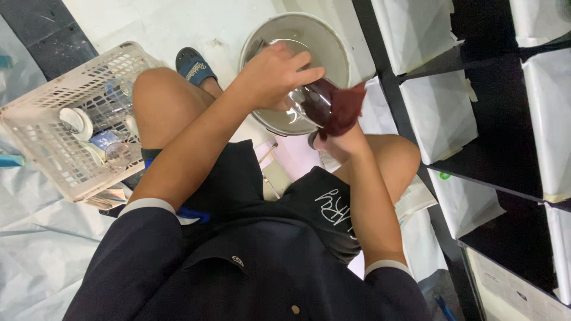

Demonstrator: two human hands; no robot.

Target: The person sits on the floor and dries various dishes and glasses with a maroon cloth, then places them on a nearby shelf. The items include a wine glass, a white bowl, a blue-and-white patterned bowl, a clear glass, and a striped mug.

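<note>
My left hand grips a clear glass from above, held over a round metal basin on the floor. My right hand comes up from below, holding a dark red cloth pressed against the glass. I sit with both knees bent, the basin between them, and the cloth hides most of my right hand's fingers.
A white plastic basket with glasses and small dishes stands at my left knee. A blue sandal lies near the basin. Black shelving with paper-wrapped white packages fills the right side. Plastic sheeting covers the floor at left.
</note>
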